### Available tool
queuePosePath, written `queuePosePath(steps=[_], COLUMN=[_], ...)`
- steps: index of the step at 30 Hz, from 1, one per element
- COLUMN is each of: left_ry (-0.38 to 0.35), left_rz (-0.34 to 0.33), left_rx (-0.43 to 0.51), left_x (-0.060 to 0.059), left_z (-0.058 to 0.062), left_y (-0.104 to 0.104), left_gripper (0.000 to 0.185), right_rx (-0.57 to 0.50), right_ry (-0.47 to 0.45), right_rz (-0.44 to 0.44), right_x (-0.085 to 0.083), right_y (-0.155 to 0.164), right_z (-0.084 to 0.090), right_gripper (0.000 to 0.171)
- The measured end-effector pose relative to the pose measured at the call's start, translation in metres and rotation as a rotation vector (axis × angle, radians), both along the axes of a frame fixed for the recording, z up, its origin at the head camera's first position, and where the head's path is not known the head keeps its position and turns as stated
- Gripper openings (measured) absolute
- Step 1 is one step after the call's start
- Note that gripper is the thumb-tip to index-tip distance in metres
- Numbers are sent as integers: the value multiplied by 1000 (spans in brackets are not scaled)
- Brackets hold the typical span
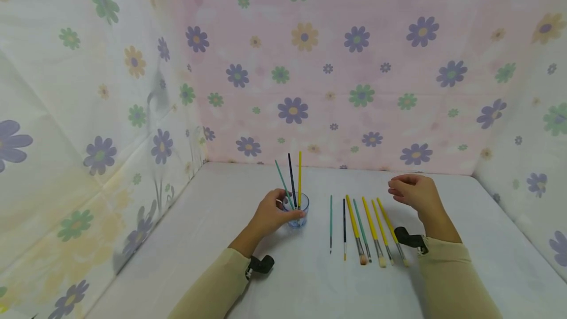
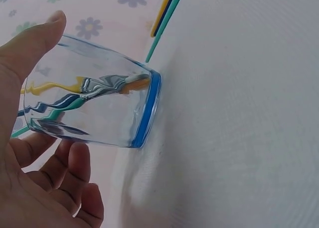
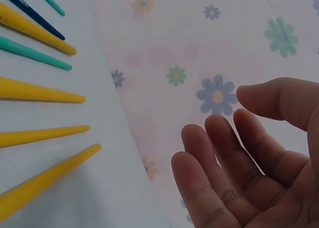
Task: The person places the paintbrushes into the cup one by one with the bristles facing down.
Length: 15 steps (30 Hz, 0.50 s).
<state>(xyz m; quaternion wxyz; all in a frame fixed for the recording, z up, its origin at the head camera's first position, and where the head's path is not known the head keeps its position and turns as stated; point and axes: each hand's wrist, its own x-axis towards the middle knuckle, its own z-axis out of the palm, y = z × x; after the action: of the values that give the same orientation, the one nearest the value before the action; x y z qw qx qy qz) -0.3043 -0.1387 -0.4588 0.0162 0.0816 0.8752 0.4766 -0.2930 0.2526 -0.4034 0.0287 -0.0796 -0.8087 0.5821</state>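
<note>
Clear glass cup with a blue base ring (image 1: 297, 210); teal, dark blue and yellow brush handles (image 1: 354, 220); white table (image 1: 212, 220); pink backdrop printed with purple, green and yellow flowers (image 1: 332, 63); beige sleeves (image 1: 452, 279).

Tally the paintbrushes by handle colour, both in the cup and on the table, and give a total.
Yellow brushes: 5 (1 in the glass cup, 4 lying on the table)
Teal brushes: 3 (1 in the cup, 2 on the table)
Dark blue brushes: 2 (1 in the cup, 1 on the table)
Total: 10 brushes
</note>
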Motion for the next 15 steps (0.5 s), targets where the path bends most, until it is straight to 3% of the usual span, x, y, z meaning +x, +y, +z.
queuePosePath(steps=[15], left_ry=[-27], left_rz=[-25], left_rx=[40], left_x=[-1], left_z=[-4], left_y=[-1], left_gripper=[84], right_rx=[118], right_ry=[-205], right_rz=[-21], right_x=[-8], right_y=[8], right_z=[-24], right_gripper=[55])
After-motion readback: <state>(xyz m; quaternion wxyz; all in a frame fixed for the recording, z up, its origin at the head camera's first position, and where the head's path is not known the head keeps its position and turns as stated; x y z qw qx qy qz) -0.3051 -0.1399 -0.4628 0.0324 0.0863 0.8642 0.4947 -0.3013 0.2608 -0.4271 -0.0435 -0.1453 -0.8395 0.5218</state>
